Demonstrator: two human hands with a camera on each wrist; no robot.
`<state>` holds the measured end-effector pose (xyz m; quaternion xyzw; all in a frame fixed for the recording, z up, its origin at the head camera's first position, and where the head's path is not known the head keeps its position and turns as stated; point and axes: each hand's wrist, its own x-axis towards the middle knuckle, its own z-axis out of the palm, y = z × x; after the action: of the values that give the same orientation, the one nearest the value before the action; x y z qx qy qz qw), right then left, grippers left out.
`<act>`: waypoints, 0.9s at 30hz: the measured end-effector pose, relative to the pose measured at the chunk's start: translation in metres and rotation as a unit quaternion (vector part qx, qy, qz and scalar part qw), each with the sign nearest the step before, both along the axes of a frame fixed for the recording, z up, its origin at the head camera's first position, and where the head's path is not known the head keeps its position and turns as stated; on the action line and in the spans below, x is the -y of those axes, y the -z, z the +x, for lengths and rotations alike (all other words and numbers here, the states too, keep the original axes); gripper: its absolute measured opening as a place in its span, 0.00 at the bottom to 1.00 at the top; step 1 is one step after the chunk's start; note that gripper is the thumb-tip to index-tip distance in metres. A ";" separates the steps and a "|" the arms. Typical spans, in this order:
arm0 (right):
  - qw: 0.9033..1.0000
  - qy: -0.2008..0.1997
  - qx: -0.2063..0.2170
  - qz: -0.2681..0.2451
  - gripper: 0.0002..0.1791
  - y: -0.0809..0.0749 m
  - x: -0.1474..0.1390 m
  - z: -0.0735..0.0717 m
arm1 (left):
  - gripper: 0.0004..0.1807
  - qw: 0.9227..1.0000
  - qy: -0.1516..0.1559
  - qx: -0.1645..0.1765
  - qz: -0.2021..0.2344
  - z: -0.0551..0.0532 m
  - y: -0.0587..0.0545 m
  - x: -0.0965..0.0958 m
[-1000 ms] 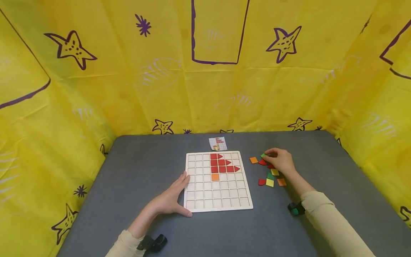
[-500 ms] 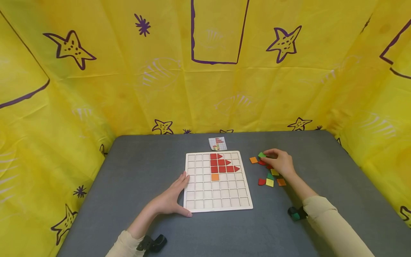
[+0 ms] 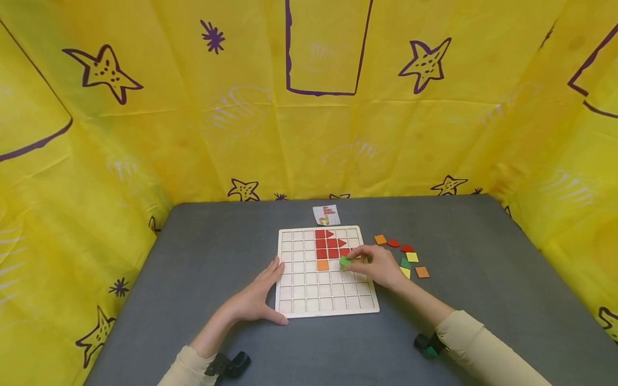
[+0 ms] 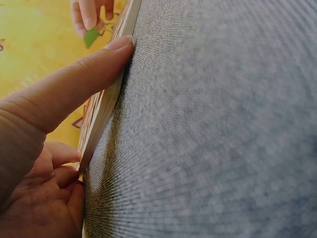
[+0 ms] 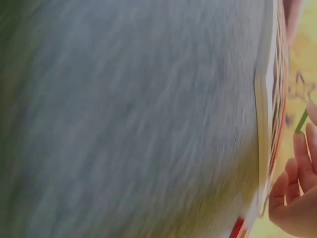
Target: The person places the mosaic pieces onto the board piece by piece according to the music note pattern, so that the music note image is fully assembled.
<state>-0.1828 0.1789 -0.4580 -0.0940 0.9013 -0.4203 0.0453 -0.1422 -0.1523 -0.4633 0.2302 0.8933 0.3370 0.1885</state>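
My right hand (image 3: pixel 381 265) pinches a green square tile (image 3: pixel 345 261) between thumb and fingertips, over the wooden grid board (image 3: pixel 299 292). In the right wrist view this green tile (image 5: pixel 301 121) shows edge-on, raised above the board. My left hand (image 3: pixel 256 297) lies at the board's lower left corner, fingers along its left side and thumb by the front edge. The left wrist view shows the straight thumb (image 4: pixel 89 74) touching the board's rim. Red tiles (image 3: pixel 321 243), square and pointed, fill cells in the upper rows, with one orange square tile (image 3: pixel 322 265) below them.
A small pattern card (image 3: pixel 326 215) lies behind the board. To the right are loose tiles: an orange one (image 3: pixel 380 239), red rounded pieces (image 3: pixel 394 243), a dark green one (image 3: pixel 405 262) and a yellow one (image 3: pixel 412 257). A yellow curtain (image 3: pixel 309 145) surrounds the grey table (image 3: pixel 217 236).
My right hand has lifted the green tile from the loose pieces and carried it left over the board. My left hand stays at the board's corner.
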 end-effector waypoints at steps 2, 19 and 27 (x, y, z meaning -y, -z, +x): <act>1.000 -0.023 -0.001 0.003 0.10 0.002 0.009 0.002 | 0.69 1.000 0.000 0.000 0.001 0.000 0.001 0.000; 0.966 -0.187 -0.171 0.050 0.06 0.010 0.042 0.007 | 0.69 1.000 0.000 0.004 0.004 0.001 -0.001 0.000; 0.962 -0.184 -0.188 0.068 0.04 0.008 0.044 0.009 | 0.69 1.000 0.001 0.002 0.004 0.000 0.000 0.001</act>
<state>-0.1740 0.1348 -0.4657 -0.3327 0.8870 -0.3174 -0.0421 -0.1419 -0.1530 -0.4638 0.2310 0.8915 0.3406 0.1894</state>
